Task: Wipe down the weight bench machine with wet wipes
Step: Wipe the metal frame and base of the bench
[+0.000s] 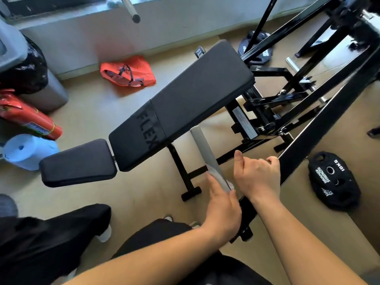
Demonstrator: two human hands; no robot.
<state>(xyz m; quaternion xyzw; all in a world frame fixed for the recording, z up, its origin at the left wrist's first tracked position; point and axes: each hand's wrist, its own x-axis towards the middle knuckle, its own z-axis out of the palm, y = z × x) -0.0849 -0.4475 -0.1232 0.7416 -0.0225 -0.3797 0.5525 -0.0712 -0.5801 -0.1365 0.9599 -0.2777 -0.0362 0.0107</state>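
Observation:
The black weight bench has a long back pad (193, 93) marked FLEX and a short seat pad (78, 163) at centre left. A grey handle bar (202, 151) of the machine slants up in front of me. My left hand (222, 208) grips the lower end of this handle, and a small white piece, perhaps a wet wipe (231, 184), shows at my fingers. My right hand (259, 177) sits just to the right with the thumb up, its fingers curled over the edge of a black diagonal frame beam (329, 118).
A 10 kg weight plate (333, 179) lies on the floor at right, another plate (255, 50) behind the bench. An orange bag (127, 72), a red extinguisher (26, 118), a blue paper roll (26, 151) and a bin (41, 93) crowd the left. A second grey handle (131, 9) hangs at top.

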